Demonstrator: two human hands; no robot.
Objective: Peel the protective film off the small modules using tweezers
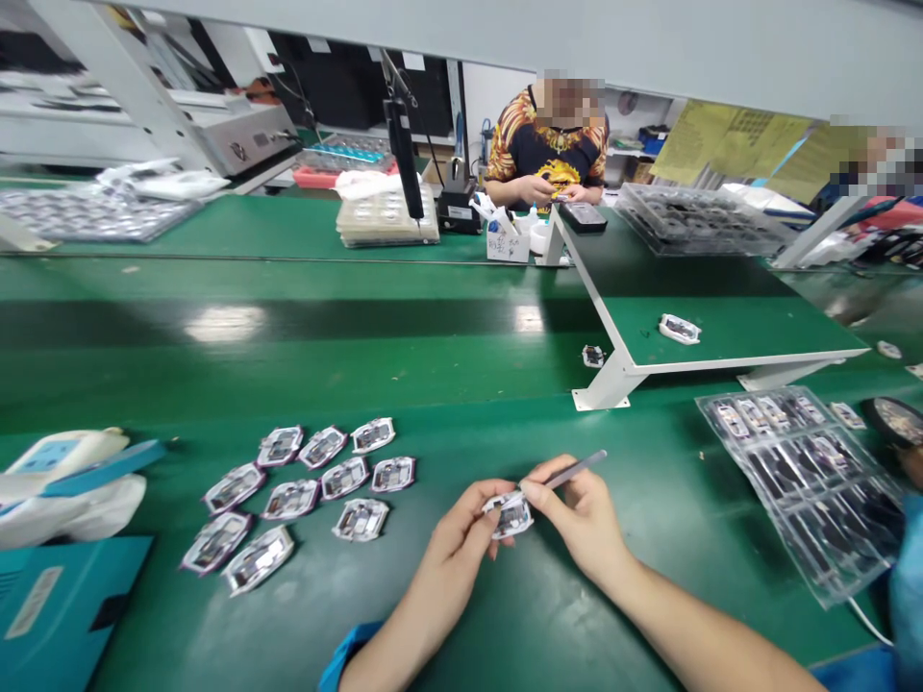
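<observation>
My left hand (pixel 461 533) is closed around the edge of a small white-framed electronic housing (pixel 513 519) with circuit parts showing inside. Its thumb lies over the near left side of the piece. In my right hand (pixel 581 514) is a pair of slim grey tweezers (pixel 577 468), pinched between thumb and fingers. Their tips point down-left at the top of the housing; whether they grip a part is too small to tell. Left of my hands, several similar housings (pixel 290 498) lie in loose rows on the green bench (pixel 433 615).
At right, a clear compartment tray (pixel 785 485) holds more pieces. A raised green shelf (pixel 750 327) on white legs carries one housing (pixel 679 329). A teal box (pixel 64 605) sits at left. Across the bench, a co-worker (pixel 548 154) handles something small; an electric screwdriver (pixel 404 159) hangs nearby.
</observation>
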